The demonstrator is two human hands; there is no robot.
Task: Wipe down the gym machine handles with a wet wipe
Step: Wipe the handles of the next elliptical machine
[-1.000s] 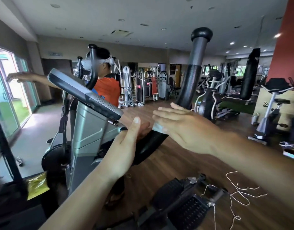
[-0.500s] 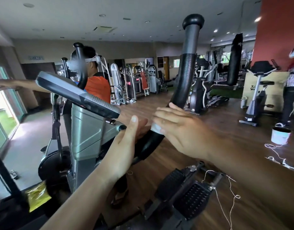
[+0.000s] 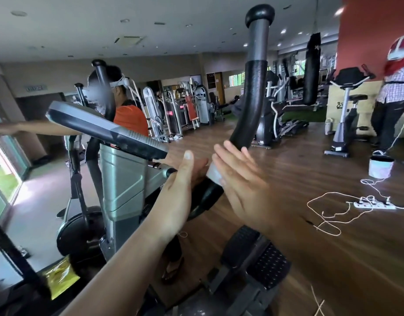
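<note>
Head view. Handle (image 3: 253, 92), black foam over grey tube with a round cap, rises from lower centre and curves up to the top of frame. Left hand (image 3: 180, 195) sits on its near left side, fingers straight and together, thumb up, palm toward the bar; cannot tell if the palm touches. Right hand (image 3: 244, 181) is on the right side, fingers extended and slightly spread, flat against the wipe (image 3: 215, 175). Wipe is a small pale patch pressed on the handle between the two hands. Neither hand is curled around the bar.

Edges and room: console (image 3: 105, 131) juts in from the left, its right edge just beside the left thumb. Pedals (image 3: 260, 254) lie below the hands, near. Open floor (image 3: 310, 169) to the right of the handle.

Surface and room: dark wood-look floor, glossy. White cord (image 3: 328, 213) loops across it at right, running to a power strip (image 3: 374, 205). White tub (image 3: 381, 166) stands beyond the strip. Yellow packet (image 3: 59, 277) lies low left by the machine base. Person in orange (image 3: 130, 119) stands behind the console, arm out to the left. Second person in a checked shirt (image 3: 394, 87) at far right beside an exercise bike (image 3: 346, 115). Punch bag (image 3: 311, 69) hangs far right of the handle. Rows of machines along the far wall.
</note>
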